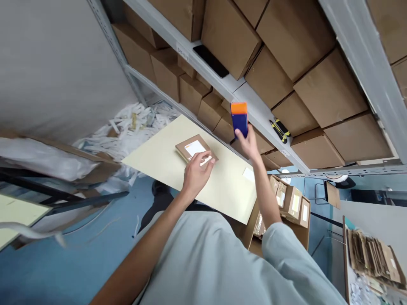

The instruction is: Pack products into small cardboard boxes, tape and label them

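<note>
My left hand (195, 171) rests on a small flat brown parcel (194, 149) with a white label, fingers curled over its near corner. The parcel lies on a pale yellow tabletop (165, 163). My right hand (248, 142) is raised above the table's far edge and grips a blue handheld device with an orange top (239, 118), held upright in front of the grey metal shelf (254, 108). A small white slip (248, 173) lies on the table by my right wrist.
Shelves of brown cardboard boxes (330, 91) fill the back. A black phone (210, 60) and a yellow-black tool (280, 130) lie on the shelf. A carton of small parcels (291, 201) stands under the table's right end. White paper scraps (133, 123) pile at left; flattened cardboard (375, 256) lies at right.
</note>
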{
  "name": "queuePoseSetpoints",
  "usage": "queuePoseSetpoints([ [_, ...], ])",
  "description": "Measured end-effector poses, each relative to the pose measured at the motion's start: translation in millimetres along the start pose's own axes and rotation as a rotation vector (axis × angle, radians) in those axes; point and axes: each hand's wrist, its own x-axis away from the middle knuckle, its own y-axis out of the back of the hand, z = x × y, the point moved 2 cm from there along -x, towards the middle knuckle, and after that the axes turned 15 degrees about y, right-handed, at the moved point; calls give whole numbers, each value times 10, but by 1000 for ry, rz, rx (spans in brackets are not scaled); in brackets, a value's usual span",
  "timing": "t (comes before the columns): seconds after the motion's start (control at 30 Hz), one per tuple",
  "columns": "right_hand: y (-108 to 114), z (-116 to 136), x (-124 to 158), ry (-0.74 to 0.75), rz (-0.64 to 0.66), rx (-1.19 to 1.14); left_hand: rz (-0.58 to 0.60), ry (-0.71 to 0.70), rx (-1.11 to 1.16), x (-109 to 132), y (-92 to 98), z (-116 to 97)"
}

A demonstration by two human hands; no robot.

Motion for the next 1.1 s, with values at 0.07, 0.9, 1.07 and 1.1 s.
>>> queuePoseSetpoints([
  [0.07, -472, 225, 692, -126, -2, -329, 1, 43, 36, 203, 97, 188],
  [0.9, -1486, 723, 2213, -437, 202, -560, 11, 170, -49, 785, 920, 762],
  [1.07, -1171, 707, 2196, -278, 298, -362, 32, 76, -37, 542, 1150, 326],
  [1.1, -1122, 692, 2185, -226, 309, -336, 57, 50, -50, 510, 1181, 237],
])
